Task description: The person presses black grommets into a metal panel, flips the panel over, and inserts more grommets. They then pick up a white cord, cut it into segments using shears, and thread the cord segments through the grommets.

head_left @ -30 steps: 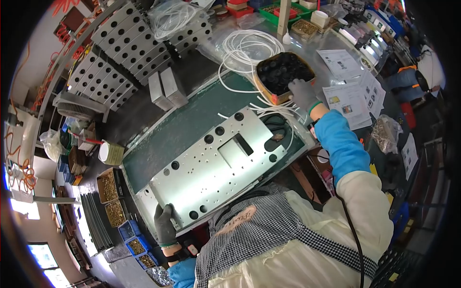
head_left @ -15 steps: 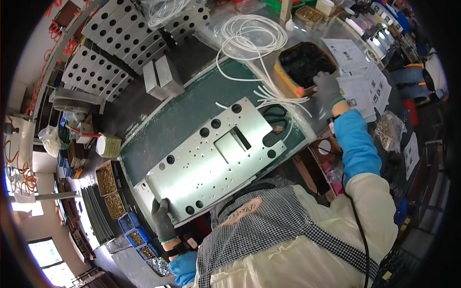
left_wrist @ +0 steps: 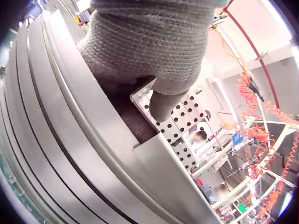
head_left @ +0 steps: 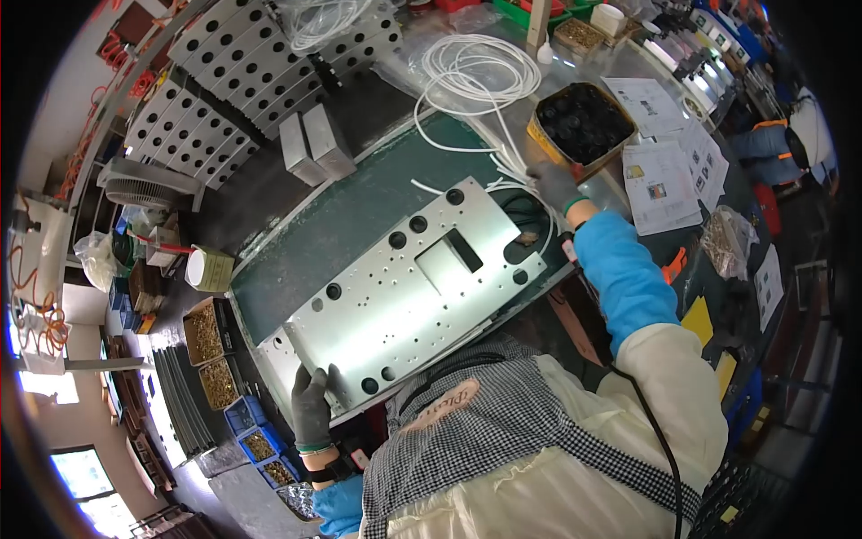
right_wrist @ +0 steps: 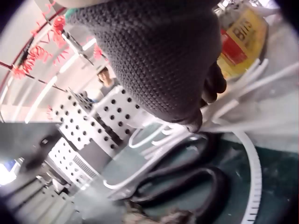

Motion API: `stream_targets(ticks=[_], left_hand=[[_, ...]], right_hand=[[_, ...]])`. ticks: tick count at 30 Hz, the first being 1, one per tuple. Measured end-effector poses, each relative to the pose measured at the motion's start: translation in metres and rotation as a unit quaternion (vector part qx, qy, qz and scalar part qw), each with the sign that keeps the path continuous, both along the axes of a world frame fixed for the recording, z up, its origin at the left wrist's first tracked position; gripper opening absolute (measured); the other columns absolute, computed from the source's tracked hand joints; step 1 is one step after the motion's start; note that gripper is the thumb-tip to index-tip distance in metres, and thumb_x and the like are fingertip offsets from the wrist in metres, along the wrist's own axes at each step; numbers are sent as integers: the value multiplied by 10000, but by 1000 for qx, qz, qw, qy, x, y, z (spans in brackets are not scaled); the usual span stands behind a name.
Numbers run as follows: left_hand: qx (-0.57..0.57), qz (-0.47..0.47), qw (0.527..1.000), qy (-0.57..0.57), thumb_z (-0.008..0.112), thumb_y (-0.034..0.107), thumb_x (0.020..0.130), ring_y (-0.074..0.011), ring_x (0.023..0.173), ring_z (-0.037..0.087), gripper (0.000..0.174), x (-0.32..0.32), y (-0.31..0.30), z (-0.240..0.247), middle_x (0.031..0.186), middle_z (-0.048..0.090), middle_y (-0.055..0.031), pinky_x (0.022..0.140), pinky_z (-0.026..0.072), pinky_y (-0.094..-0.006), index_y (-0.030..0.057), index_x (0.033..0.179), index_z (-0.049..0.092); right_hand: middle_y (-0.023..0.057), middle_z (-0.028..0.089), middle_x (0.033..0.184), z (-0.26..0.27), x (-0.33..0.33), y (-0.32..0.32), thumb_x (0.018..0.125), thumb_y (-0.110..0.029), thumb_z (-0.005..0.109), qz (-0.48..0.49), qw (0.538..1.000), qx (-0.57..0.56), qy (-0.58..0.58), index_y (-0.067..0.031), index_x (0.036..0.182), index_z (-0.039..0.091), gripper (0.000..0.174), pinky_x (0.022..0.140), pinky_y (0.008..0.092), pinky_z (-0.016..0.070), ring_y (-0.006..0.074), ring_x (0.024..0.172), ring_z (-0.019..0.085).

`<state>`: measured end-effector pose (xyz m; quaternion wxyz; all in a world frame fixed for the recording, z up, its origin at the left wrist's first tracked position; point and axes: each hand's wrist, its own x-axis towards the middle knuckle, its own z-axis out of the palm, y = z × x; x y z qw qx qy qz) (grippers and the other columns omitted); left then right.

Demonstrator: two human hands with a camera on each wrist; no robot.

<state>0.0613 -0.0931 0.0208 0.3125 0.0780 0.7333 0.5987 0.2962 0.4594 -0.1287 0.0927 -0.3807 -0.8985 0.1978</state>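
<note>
A large silver metal panel [head_left: 395, 301] with round holes and a rectangular cutout lies aslant on the green mat [head_left: 296, 269]. At its lower left corner my gloved left hand [head_left: 312, 413] grips the edge; in the left wrist view the left hand [left_wrist: 147, 46] has its fingers round a metal flange [left_wrist: 145, 107]. My gloved right hand [head_left: 557, 186] is over the white tubes [head_left: 507, 166], beside a yellow container [head_left: 539, 135] of black round parts. In the right wrist view the right hand's [right_wrist: 163, 60] fingers are bent above the tubes [right_wrist: 163, 144]; whether they hold anything is hidden.
Black looped cable [right_wrist: 205, 182] lies beyond the panel's right end. Printed sheets [head_left: 660, 184] are right of the container. Two metal blocks [head_left: 314, 148] stand behind the mat, near stacked perforated panels [head_left: 247, 72]. Bins of small parts [head_left: 205, 334] stand at the left.
My right hand has moved left and away from the container of black parts, to over the white tubes. My left hand stays at the panel's corner.
</note>
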Motion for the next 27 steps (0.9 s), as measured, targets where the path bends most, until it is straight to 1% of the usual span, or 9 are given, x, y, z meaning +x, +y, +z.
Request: stream_targets(ticks=[2, 6, 7, 10, 16, 22, 24, 25, 27], left_hand=[[-16, -29, 999, -16, 590, 134, 970, -160, 1002, 608, 418, -4, -4, 6, 1120, 667, -74, 966, 471, -309, -77, 1331, 576], [-210, -105, 972, 20, 590, 137, 981, -85, 827, 603, 373, -20, -6, 26, 1004, 690, -36, 710, 492, -230, -13, 1323, 606], [-134, -114, 984, 12, 614, 153, 966, -63, 753, 583, 373, -24, -12, 17, 964, 692, -27, 612, 458, -218, 3, 1308, 618], [-186, -154, 969, 48, 618, 178, 959, -85, 681, 589, 343, -31, -7, 26, 885, 694, -43, 567, 471, -241, -12, 1243, 653], [-211, -242, 946, 45, 617, 189, 970, -115, 666, 641, 282, -52, 14, 14, 839, 689, -45, 606, 526, -258, -29, 1134, 689], [-225, -346, 911, 17, 632, 235, 978, -114, 700, 667, 307, -75, 32, 24, 842, 693, -40, 617, 523, -263, -29, 1122, 694], [-239, -367, 898, 37, 657, 279, 963, -125, 693, 678, 325, -76, 41, 27, 799, 699, -62, 618, 528, -272, -33, 1038, 710], [-270, -378, 884, 48, 668, 291, 956, -131, 704, 681, 336, -76, 47, 33, 789, 702, -78, 631, 532, -280, -37, 1014, 712], [-345, -413, 841, 54, 690, 341, 937, -174, 755, 704, 377, -82, 58, 46, 800, 723, -111, 684, 551, -314, -28, 1008, 725]], right_hand=[[199, 723, 1059, 15, 1, 0, 869, -176, 690, -36, 999, -12, 28, -51, 1113, 733, 278, 894, 431, 534, 372, 1014, 691], [229, 719, 1009, 85, 3, -11, 865, -138, 670, -44, 992, -34, 112, -60, 1103, 745, 261, 904, 400, 530, 361, 982, 702], [236, 715, 1012, 106, 4, -14, 869, -143, 666, -27, 991, -33, 131, -58, 1116, 739, 271, 908, 383, 528, 354, 977, 702], [124, 748, 1037, 140, 15, -26, 912, -142, 661, 29, 955, -112, 274, 7, 1146, 708, 281, 834, 339, 535, 199, 913, 701], [32, 679, 875, 197, 13, -147, 964, -207, 677, -1, 940, -276, 199, 4, 1170, 714, 297, 687, 236, 501, 67, 762, 604], [52, 714, 835, 169, 1, -221, 1002, -213, 631, 23, 948, -269, 165, 0, 1068, 733, 245, 649, 250, 517, 106, 685, 642], [76, 727, 863, 166, -5, -225, 1016, -211, 604, -3, 891, -341, 301, 23, 1029, 704, 255, 709, 252, 541, 135, 766, 686], [102, 729, 911, 172, -4, -222, 1027, -221, 587, -22, 908, -290, 300, 32, 1048, 669, 267, 762, 268, 572, 162, 859, 715], [120, 728, 963, 187, -7, -222, 1029, -216, 581, -126, 826, -341, 431, 25, 1106, 643, 261, 786, 295, 592, 184, 893, 720]])
